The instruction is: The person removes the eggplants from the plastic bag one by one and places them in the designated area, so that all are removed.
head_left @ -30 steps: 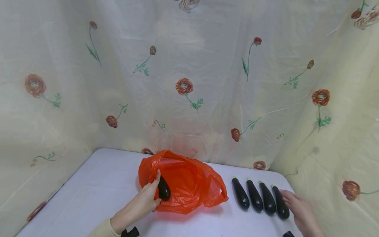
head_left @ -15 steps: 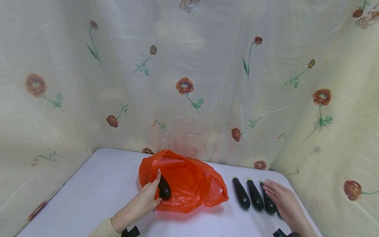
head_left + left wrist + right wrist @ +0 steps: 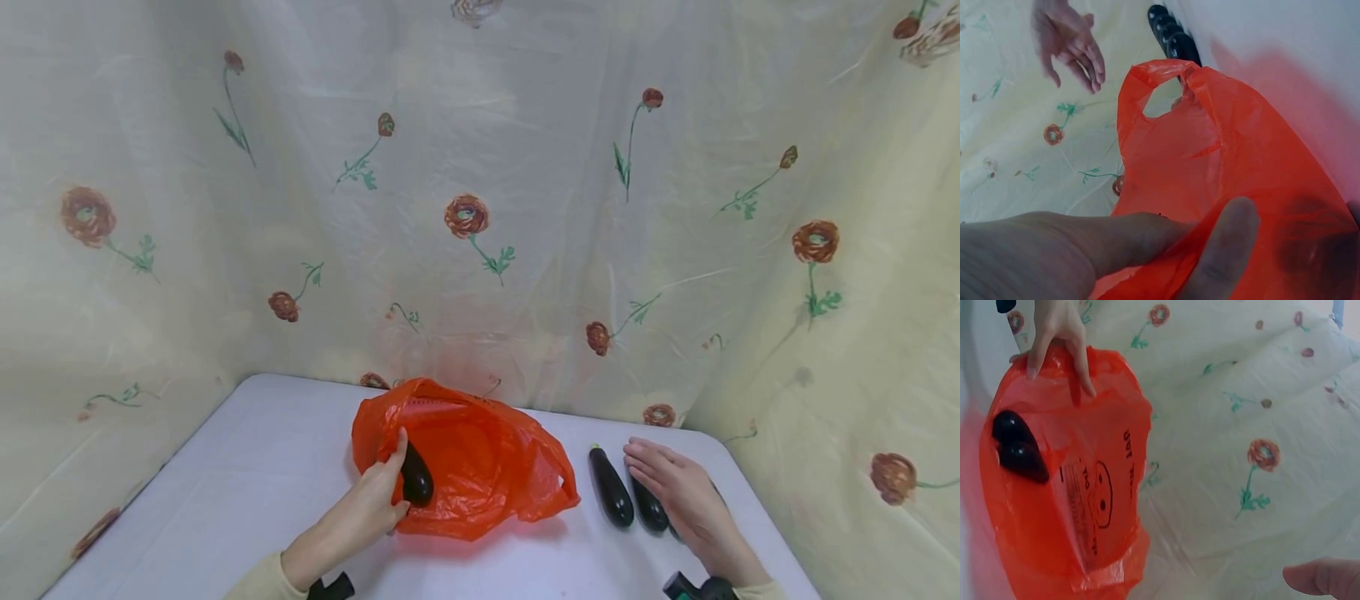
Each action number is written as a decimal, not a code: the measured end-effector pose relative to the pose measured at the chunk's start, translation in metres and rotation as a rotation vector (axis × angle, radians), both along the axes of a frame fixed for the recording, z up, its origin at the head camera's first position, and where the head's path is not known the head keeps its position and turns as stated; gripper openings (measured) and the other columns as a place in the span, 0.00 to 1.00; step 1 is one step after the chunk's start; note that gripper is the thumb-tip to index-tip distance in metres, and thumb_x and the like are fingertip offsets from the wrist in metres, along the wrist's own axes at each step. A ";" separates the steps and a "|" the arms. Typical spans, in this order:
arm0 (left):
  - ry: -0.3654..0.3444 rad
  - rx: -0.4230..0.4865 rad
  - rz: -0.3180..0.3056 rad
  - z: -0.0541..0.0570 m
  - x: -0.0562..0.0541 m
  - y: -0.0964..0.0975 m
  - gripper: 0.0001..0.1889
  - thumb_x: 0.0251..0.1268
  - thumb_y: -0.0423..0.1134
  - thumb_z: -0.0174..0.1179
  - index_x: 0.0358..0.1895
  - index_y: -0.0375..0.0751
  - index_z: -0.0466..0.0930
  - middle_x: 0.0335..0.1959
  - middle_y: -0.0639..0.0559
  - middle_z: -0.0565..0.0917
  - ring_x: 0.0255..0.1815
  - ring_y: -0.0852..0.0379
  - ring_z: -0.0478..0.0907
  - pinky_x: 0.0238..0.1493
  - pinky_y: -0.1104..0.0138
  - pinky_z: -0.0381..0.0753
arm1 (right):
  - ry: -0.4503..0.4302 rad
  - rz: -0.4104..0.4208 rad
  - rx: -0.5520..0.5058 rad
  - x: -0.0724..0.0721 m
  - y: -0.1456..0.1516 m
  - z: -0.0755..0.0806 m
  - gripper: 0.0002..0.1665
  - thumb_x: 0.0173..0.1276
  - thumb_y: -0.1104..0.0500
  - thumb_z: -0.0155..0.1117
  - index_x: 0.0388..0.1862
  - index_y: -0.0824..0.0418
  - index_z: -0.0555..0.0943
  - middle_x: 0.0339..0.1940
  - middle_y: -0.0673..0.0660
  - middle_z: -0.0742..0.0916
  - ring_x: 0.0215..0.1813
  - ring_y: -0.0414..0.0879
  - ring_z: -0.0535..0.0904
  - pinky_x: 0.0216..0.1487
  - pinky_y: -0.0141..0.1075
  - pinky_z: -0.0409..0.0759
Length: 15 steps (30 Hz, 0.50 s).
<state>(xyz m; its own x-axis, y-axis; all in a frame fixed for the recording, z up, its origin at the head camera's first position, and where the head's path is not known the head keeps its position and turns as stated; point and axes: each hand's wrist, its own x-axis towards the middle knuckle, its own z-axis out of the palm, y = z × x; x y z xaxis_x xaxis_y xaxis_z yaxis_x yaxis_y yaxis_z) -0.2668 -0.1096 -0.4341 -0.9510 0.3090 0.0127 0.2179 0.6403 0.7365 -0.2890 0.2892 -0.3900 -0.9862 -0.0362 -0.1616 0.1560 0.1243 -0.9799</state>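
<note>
The red plastic bag [image 3: 495, 467] lies on the table with its mouth spread. My left hand [image 3: 371, 496] pinches its left rim between thumb and fingers, as the left wrist view also shows. Inside the bag, dark eggplants [image 3: 1019, 450] lie side by side. My right hand [image 3: 682, 496] is held above the row of eggplants at the right, fingers straight and nothing in it; the left wrist view has it apart from them. The leftmost eggplant [image 3: 611, 487] shows whole, and its neighbour [image 3: 649, 504] is partly covered. The hand hides most of the others.
A white table [image 3: 247, 467] bears everything. A flowered plastic sheet [image 3: 540, 250] hangs behind it and along both sides. Black wrist mounts [image 3: 701, 587] show at the bottom of the head view.
My right hand has moved left from beside the rightmost eggplant across the row, covering the right-hand eggplants. My left hand and the bag have stayed in place.
</note>
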 end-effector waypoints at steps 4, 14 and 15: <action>0.001 0.005 0.005 0.000 0.000 0.000 0.53 0.58 0.24 0.63 0.76 0.33 0.29 0.26 0.48 0.71 0.15 0.59 0.73 0.22 0.70 0.77 | -0.018 0.015 0.030 0.000 -0.014 0.005 0.38 0.77 0.46 0.46 0.75 0.66 0.55 0.75 0.66 0.64 0.73 0.53 0.66 0.66 0.38 0.66; 0.013 0.001 0.005 0.001 0.001 0.000 0.53 0.58 0.24 0.63 0.76 0.31 0.29 0.26 0.48 0.71 0.15 0.60 0.73 0.22 0.70 0.78 | -0.013 0.038 0.033 0.004 -0.049 0.012 0.38 0.72 0.45 0.56 0.73 0.64 0.61 0.72 0.64 0.69 0.69 0.54 0.71 0.62 0.36 0.72; 0.014 0.001 0.006 0.001 0.001 0.000 0.53 0.58 0.24 0.63 0.76 0.31 0.29 0.27 0.48 0.71 0.15 0.60 0.73 0.22 0.70 0.78 | -0.011 0.044 0.035 0.004 -0.053 0.012 0.38 0.72 0.46 0.56 0.72 0.65 0.62 0.72 0.64 0.70 0.68 0.54 0.72 0.63 0.38 0.72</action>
